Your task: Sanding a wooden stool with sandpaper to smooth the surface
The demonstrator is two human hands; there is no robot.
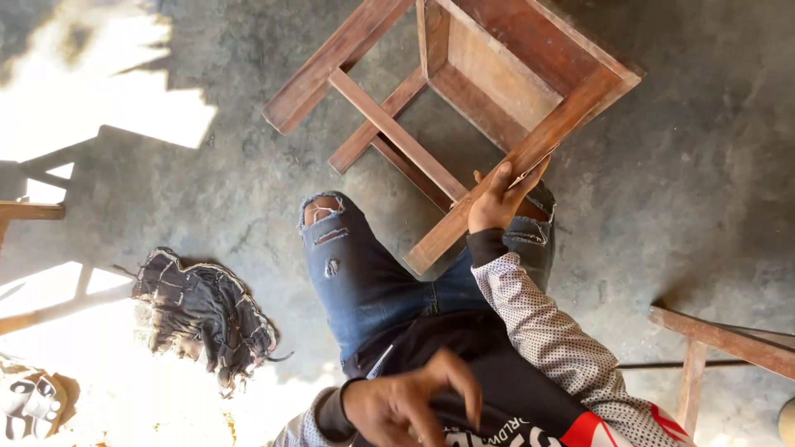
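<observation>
The right hand (pixel 499 201) is wrapped around one leg of an upturned wooden stool (pixel 464 99), which lies tipped on the concrete floor (pixel 679 165) against the person's torn jeans (pixel 364 273). The left hand (pixel 410 401) hovers near the chest, fingers loosely curled and holding nothing. A dark frayed cloth (pixel 207 314) lies well apart on the floor.

The stool (pixel 464 108) lies tipped on the concrete floor (pixel 696 165), its legs and rungs closing off the middle of the view. The right hand (pixel 499 199) grips one leg, against the knee (pixel 530 228), so nothing passes between them. Gaps between the rungs stay open. Floor right of the stool is bare up to a wooden frame (pixel 720 339). On the left a dark rag (pixel 207 314) lies well apart from the stool. The left hand (pixel 410 401) hangs free over the lap.
</observation>
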